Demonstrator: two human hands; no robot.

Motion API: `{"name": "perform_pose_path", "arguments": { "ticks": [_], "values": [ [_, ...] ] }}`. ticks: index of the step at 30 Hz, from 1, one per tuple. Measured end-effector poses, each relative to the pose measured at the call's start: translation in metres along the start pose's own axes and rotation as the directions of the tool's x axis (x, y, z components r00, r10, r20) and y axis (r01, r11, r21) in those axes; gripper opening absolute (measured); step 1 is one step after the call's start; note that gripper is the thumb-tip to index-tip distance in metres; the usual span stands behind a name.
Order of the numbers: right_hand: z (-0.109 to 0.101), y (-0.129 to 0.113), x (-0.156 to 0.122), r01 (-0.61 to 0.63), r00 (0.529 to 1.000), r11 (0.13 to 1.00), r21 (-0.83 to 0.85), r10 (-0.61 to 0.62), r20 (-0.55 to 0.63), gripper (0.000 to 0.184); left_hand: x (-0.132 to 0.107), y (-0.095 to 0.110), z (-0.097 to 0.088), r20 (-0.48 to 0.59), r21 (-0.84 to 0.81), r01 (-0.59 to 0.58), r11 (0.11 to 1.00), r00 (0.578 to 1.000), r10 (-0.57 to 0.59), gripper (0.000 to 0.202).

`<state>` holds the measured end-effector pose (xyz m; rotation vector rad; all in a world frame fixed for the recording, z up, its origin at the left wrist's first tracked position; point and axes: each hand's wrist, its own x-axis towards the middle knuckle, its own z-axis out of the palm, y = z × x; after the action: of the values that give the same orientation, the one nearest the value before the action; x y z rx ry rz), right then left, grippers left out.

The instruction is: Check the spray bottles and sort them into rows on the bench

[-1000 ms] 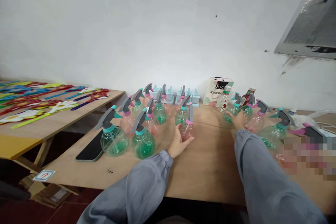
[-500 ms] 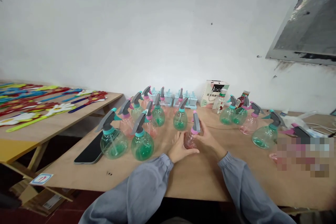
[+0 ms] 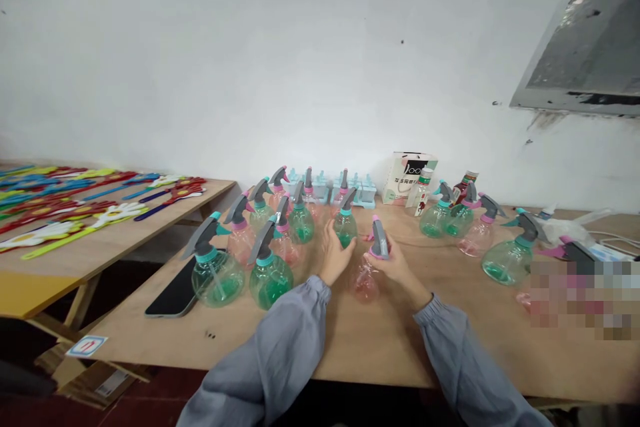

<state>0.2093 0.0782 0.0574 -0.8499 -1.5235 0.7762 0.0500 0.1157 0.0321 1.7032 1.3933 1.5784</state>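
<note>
My right hand [image 3: 396,263] grips the grey trigger head of a pink spray bottle [image 3: 365,278] and holds it just above the wooden table [image 3: 390,340]. My left hand [image 3: 334,253] reaches forward with its fingers curled around a green spray bottle [image 3: 345,227] standing upright behind it. Both arms wear grey sleeves.
Several green and pink spray bottles [image 3: 270,277] stand at the left, more [image 3: 505,257] at the right. A black phone [image 3: 173,293] lies by the left edge. A white carton [image 3: 407,177] and blue trays [image 3: 325,187] sit by the wall. A side table [image 3: 100,240] holds coloured plastic hand toys.
My right hand came from the right-hand bottles to the pink bottle and lifted it by its head. My left hand let go of the pink bottle and moved onto the green one.
</note>
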Motion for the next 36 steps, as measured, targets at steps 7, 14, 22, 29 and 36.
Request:
{"name": "perform_pose_path", "arguments": {
  "ticks": [7,14,22,29,36],
  "values": [
    [-0.002,-0.014,0.000,0.022,0.998,0.999,0.027,-0.024,0.054,0.034,0.029,-0.010,0.015,-0.014,0.193,0.101,0.976,0.995,-0.100,0.093],
    [-0.007,-0.009,-0.001,-0.072,0.996,0.995,0.067,0.069,0.048,0.046,0.017,-0.019,0.008,0.048,0.132,0.059,0.989,0.997,-0.066,0.080],
    [-0.010,-0.008,-0.003,-0.075,0.997,0.993,0.088,0.072,0.041,0.044,-0.018,-0.008,-0.011,0.084,0.078,0.007,0.997,0.996,-0.014,0.076],
    [-0.012,-0.006,-0.003,-0.050,0.998,0.995,0.083,0.048,0.031,0.047,-0.019,-0.008,-0.012,0.104,0.057,-0.005,0.998,0.995,0.000,0.078],
    [-0.018,-0.005,-0.003,-0.041,0.998,0.997,0.061,0.038,0.048,0.058,-0.020,-0.009,-0.013,0.141,0.085,-0.013,0.996,0.990,0.001,0.079]
  ]
}}
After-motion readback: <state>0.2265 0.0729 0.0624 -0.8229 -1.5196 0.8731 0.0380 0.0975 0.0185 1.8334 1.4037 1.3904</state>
